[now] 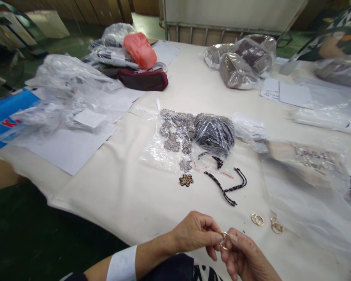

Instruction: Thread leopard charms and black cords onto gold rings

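Note:
My left hand (pixel 196 232) and my right hand (pixel 244 253) meet near the table's front edge, both pinching a gold metal ring (pixel 224 246) between thumbs and fingers. More gold rings (pixel 257 219) lie to the right on the cloth, with another small group of gold rings (pixel 277 227) beside them. Beyond my hands are a black patterned cord (pixel 222 189) and a leopard-print flower-shaped piece (pixel 186 180). Behind these, a clear bag holds several similar flower pieces (pixel 175 132). Next to it sits a plastic bag of dark cords (pixel 215 132).
Clear plastic bags (pixel 73 84) and white paper (pixel 64 150) cover the left side. A maroon pouch (pixel 143 80) and an orange bundle (pixel 140 50) are at the back. Wrapped brown bags (pixel 240 70) stand farther right. A marked plastic package (pixel 307 162) lies right; another person's arm (pixel 332 47) shows beyond.

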The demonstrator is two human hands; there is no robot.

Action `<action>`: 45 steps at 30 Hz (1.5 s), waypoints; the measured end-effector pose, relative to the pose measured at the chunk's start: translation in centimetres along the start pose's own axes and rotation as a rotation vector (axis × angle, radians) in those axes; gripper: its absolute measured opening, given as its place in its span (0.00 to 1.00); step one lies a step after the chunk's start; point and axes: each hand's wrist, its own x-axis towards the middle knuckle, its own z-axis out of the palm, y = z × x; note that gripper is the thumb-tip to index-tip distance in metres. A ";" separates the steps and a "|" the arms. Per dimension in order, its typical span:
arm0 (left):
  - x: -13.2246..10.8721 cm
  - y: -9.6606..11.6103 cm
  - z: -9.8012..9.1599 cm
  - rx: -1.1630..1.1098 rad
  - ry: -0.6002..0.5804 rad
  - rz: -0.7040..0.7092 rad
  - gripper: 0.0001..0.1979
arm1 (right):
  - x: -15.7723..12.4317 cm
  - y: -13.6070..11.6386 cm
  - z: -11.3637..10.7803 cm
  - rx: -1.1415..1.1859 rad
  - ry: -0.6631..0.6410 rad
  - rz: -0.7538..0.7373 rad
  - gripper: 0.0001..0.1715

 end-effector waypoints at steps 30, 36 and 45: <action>1.4 0.3 -1.3 -0.084 -0.205 -0.395 0.12 | 1.4 0.7 -3.9 -0.547 -0.254 -0.372 0.08; 1.9 -0.2 -1.3 0.045 -0.092 -0.299 0.11 | 1.7 1.6 -3.2 -0.621 -0.040 -0.390 0.12; 0.0 -1.5 -2.3 0.965 0.004 0.580 0.14 | 2.2 2.3 -2.7 -0.567 0.132 -0.332 0.19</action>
